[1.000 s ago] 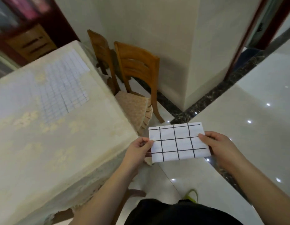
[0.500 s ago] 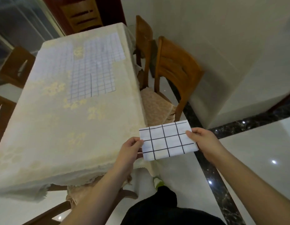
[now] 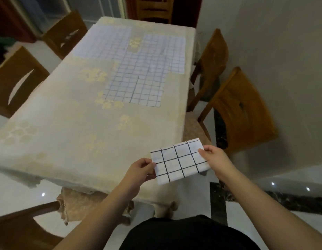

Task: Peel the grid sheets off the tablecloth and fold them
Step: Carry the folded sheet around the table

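A folded white sheet with a black grid (image 3: 180,160) hangs in the air over the table's near right corner. My left hand (image 3: 141,169) pinches its left edge and my right hand (image 3: 213,157) pinches its right edge. Several more grid sheets (image 3: 138,69) lie flat on the cream flowered tablecloth (image 3: 70,123), covering the far half of the table and overlapping each other.
Wooden chairs stand around the table: two on the right (image 3: 241,112), two on the left (image 3: 17,82), one at the far end (image 3: 154,8), and one at the near edge (image 3: 30,224). A pale wall (image 3: 282,51) rises close on the right. The floor is glossy tile.
My view has swung left, from the wall and floor onto the table, which now fills the frame. The folded sheet stays held between both hands, now above the table corner.
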Available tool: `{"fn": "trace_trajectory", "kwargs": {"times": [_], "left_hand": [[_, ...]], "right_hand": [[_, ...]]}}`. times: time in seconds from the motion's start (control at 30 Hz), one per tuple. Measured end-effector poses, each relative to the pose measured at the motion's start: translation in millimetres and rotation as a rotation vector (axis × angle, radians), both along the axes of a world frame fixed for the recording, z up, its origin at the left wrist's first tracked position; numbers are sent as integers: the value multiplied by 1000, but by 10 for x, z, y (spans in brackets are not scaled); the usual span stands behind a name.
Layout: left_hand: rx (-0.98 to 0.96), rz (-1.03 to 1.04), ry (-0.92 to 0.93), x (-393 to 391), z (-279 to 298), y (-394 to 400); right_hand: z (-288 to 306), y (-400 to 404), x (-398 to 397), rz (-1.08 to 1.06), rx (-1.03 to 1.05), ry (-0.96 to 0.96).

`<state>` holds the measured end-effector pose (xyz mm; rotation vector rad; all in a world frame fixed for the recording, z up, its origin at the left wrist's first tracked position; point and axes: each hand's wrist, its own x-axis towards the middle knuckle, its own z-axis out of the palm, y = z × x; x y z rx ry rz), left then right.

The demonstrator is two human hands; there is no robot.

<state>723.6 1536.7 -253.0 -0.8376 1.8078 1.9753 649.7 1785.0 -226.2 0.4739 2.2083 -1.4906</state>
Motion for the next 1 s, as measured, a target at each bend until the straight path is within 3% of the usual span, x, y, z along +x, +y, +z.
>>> {"fn": "trace_trajectory", "kwargs": {"times": [0.37, 0.6, 1.0], "left_hand": [[-32, 391, -155, 37, -385, -152], [-97, 588, -294, 12, -477, 193], [-205, 777, -420, 46, -630, 574]], "right_hand": [[-647, -727, -1153, 637, 247, 92], [-914, -988, -1604, 850, 235, 58], [-1072, -1248, -1702, 1125, 259, 59]]}}
